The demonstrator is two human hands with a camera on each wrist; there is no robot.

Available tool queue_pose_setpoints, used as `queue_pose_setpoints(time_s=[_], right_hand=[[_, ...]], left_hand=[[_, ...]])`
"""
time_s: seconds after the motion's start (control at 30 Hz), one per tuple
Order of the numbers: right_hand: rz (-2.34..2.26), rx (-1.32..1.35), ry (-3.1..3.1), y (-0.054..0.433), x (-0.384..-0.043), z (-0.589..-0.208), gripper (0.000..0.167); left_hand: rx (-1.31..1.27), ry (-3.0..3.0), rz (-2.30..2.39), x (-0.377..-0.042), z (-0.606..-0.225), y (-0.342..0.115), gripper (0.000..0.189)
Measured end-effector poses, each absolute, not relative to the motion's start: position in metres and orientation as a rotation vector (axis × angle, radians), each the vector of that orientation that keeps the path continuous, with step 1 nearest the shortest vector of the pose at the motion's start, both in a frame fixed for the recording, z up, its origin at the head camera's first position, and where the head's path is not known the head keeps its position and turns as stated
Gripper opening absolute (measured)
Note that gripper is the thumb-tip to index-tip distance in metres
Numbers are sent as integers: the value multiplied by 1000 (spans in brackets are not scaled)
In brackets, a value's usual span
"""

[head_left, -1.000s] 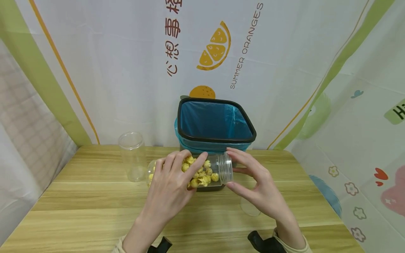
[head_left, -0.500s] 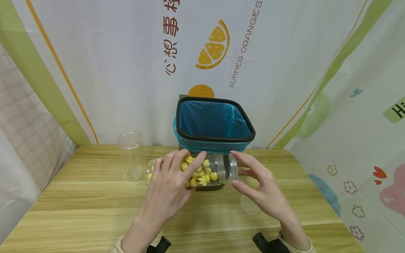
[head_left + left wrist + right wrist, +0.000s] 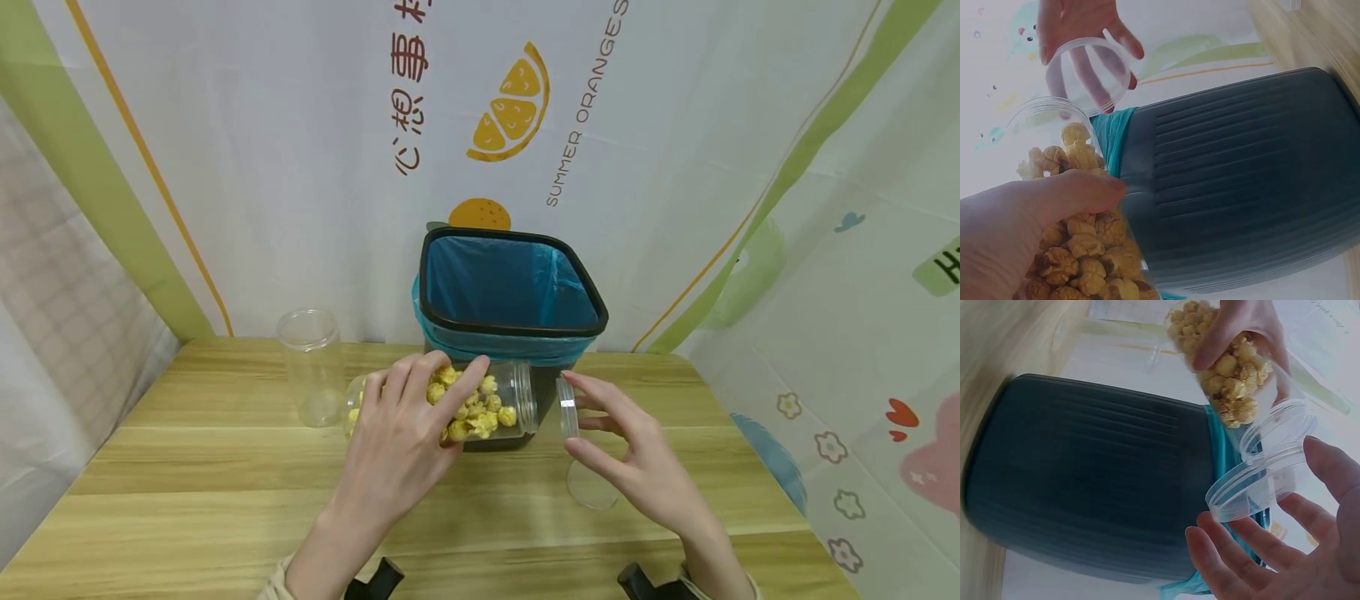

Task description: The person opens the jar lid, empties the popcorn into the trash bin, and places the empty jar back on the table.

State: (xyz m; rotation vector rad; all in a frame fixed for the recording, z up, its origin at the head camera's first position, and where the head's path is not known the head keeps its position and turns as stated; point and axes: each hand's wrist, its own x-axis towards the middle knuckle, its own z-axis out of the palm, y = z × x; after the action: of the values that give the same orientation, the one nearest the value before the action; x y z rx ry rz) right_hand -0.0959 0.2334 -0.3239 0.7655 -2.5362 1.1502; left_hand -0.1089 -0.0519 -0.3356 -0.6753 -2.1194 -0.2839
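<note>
The wood-grain tabletop (image 3: 187,500) is bordered by white cloth (image 3: 300,167), on which orange fruit (image 3: 514,118), green bands (image 3: 105,192) and small flowers (image 3: 830,447) are printed

The popcorn (image 3: 482,425) is yellow, the jar (image 3: 523,398) and lid (image 3: 567,408) clear and colourless. The bin (image 3: 1085,475) is dark slate with a black rim (image 3: 517,330) and blue liner (image 3: 502,279). Yellowish-brown grain streaks the bench (image 3: 225,483). The far white curtain (image 3: 315,167) bears an orange slice print (image 3: 515,117), brown lettering (image 3: 408,58) and a green band (image 3: 33,75) at left.
</note>
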Motion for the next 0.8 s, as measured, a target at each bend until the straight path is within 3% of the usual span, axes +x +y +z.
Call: queue_pose_setpoints(time_s=[0.8], right_hand=[[1022, 818, -2707, 234, -99, -357, 66]], left_hand=[[-671, -2138, -278, -106, -333, -54, 105]])
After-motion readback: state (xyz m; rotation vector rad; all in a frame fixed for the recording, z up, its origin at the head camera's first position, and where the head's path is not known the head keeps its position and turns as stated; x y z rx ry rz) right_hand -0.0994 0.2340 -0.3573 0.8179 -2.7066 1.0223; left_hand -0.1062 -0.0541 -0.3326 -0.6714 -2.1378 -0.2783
